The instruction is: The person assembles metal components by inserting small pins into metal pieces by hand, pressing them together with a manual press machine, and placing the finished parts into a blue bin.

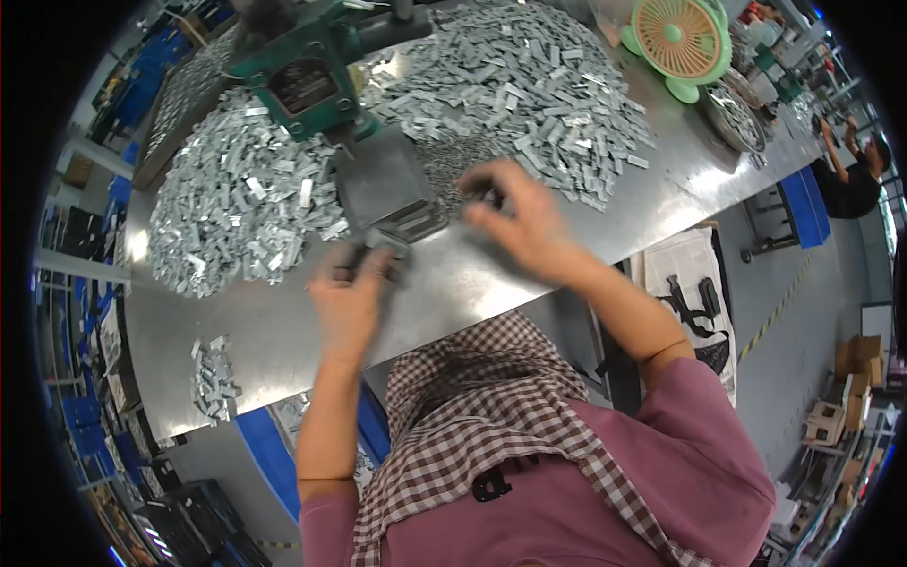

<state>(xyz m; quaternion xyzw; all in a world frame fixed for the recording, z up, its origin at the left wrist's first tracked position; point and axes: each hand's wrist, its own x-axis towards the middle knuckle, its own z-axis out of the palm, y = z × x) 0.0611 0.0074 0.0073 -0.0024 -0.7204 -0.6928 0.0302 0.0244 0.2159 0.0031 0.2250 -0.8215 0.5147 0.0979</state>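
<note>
Head view: our left hand (348, 295) clamps a grey part (388, 243), six o'clock from the metal block (380, 180); whether our right hand (520, 222), at three, grips, we cannot tell.

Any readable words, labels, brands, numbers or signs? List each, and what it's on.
Pink shirt: dark chest lettering, partly covered by the checked apron; not copied out.
Metal pieces: no text readable at this size.
Green machine: no text readable.
Cardboard boxes: too small to tell.
</note>
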